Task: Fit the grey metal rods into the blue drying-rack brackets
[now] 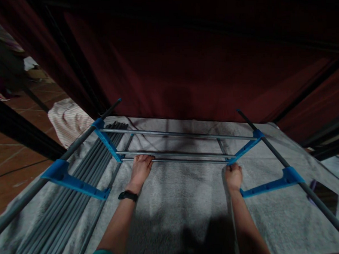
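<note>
A partly assembled rack of grey tubes and blue plastic brackets stands on a grey cloth. My left hand (141, 167), a dark band on its wrist, is closed over the lowest cross tube (185, 162), near its left end. My right hand (233, 175) is closed just below the lower end of the back right bracket (245, 149); its fingers partly hide what they grip, seemingly a side tube (228, 199). Two more cross tubes run above, between that bracket and the back left bracket (107, 141). The front left bracket (76, 183) and front right bracket (270, 185) carry no cross tubes.
Several loose grey tubes (77, 198) lie side by side on the cloth (173, 216) at left. A dark flat object (324, 196) with a purple edge lies at right. Behind the rack is a dark red panel (178, 74); tiled floor (27, 148) shows at left.
</note>
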Tool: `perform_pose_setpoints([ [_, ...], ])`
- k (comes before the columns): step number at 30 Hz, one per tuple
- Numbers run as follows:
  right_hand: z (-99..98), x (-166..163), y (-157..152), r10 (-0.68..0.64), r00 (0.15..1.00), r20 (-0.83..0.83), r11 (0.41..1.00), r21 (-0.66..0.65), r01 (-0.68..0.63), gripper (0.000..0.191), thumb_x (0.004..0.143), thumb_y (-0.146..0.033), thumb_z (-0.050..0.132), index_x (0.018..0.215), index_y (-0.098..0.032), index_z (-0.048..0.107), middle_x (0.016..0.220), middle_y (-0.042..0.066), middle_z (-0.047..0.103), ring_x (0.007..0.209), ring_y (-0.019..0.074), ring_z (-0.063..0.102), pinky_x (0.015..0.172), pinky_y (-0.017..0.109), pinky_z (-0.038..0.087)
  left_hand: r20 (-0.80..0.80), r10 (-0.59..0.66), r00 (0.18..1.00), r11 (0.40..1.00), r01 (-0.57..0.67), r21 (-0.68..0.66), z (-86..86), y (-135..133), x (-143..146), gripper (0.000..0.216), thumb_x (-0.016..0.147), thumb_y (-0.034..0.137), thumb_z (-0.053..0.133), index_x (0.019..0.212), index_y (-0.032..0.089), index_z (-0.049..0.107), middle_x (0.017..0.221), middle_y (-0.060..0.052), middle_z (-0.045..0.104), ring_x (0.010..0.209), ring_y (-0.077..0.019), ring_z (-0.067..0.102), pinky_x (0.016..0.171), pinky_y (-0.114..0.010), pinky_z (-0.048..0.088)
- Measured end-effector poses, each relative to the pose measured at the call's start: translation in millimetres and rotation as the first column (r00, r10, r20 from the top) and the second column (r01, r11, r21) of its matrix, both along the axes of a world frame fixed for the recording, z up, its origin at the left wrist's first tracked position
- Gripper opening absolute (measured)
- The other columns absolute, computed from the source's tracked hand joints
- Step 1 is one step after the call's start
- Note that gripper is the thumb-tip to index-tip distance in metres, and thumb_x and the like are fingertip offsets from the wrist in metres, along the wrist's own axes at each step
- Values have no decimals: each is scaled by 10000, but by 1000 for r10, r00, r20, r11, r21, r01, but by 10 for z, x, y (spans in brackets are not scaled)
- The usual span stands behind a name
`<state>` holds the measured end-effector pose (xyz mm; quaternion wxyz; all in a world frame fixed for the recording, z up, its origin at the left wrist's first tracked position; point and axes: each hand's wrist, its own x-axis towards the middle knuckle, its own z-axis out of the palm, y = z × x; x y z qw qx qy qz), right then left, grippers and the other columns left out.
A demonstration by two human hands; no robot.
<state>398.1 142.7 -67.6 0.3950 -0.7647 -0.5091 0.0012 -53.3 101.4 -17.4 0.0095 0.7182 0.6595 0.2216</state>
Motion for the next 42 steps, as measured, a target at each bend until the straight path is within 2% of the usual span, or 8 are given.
perform_pose_setpoints([
  [6,63,-114,-70,-92,994,67,995,44,89,238,874,-292,452,1036,-182,588,996,150,605,999,315,525,875,436,398,-46,445,894,891,-437,125,22,-257,152,415,961,376,396,1189,186,685,1058,-197,604,1038,-365,520,867,-509,385],
  [10,92,-368,-127,138,942,307,990,-3,-144,280,912,-266,425,1062,-165,638,1006,148,620,994,314,526,869,446,377,1,457,889,888,-456,65,-17,-283,166,432,969,370,378,1214,150,657,1014,-197,657,998,-353,568,887,-517,385],
  [15,107,-701,-73,500,771,394,850,-52,-524,376,923,-197,446,1258,-221,616,1188,113,633,1106,268,518,956,421,373,163,447,879,886,-460,54,-76,-213,81,386,950,321,410,1202,162,655,1055,-180,711,1023,-330,624,905,-480,436],
  [21,82,-773,24,614,719,327,781,-119,-613,324,943,-218,495,1213,-261,669,1078,80,686,1020,258,551,932,401,405,349,403,846,898,-440,28,-149,-217,-6,327,902,318,482,1152,194,651,1031,-138,715,1019,-307,648,866,-437,482],
  [27,60,-746,46,637,722,271,766,-112,-633,304,958,-229,487,1185,-252,688,1074,81,692,1033,262,554,940,404,409,485,653,581,636,-769,65,-100,-317,-248,313,840,234,448,1123,159,559,1073,-155,613,1101,-342,553,942,-550,424],
  [29,62,-746,49,639,724,260,766,-120,-632,306,955,-224,491,1183,-263,690,1064,77,694,1025,262,555,941,407,407,490,674,553,594,-800,86,-66,-325,-360,382,828,208,434,1196,137,509,1172,-182,572,1190,-361,488,989,-592,379],
  [38,109,-751,58,635,725,268,769,-121,-628,286,972,-256,480,1145,-241,707,1031,85,699,974,257,556,904,389,405,468,615,635,709,-705,26,-66,-237,-542,352,855,255,439,1136,136,615,1015,-130,630,985,-302,575,880,-473,452],
  [42,114,-734,82,646,700,305,756,-129,-642,287,981,-281,475,1150,-266,706,1000,77,694,953,256,558,885,392,406,510,643,571,663,-749,3,-84,-228,-572,282,828,261,521,1052,163,663,947,-100,655,947,-270,599,847,-418,463],
])
